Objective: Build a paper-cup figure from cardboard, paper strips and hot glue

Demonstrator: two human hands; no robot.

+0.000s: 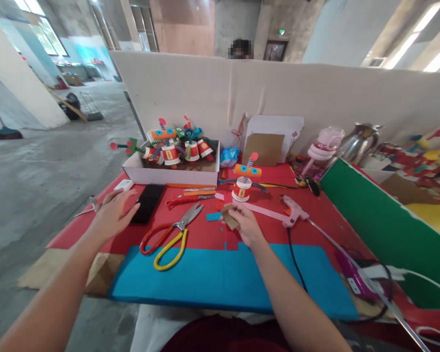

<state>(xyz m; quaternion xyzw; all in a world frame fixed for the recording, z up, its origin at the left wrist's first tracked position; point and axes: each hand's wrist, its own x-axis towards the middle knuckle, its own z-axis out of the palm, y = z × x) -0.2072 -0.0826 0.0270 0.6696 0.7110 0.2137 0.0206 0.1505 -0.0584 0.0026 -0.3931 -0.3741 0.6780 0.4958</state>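
My right hand is closed on a small brown cardboard piece, above the red tabletop. My left hand hangs over the left part of the table with its fingers spread, beside a black phone. Between the hands lie large scissors with one red and one yellow handle. A paper-cup robot figure with an orange head and blue coiled arms stands just beyond my right hand. Scraps of blue paper lie by the cardboard piece.
A white box at the back holds several cup figures. A pink glue gun with a black cord lies right, near a green panel. Red-handled pliers lie beyond the scissors. Blue sheet covers the front edge.
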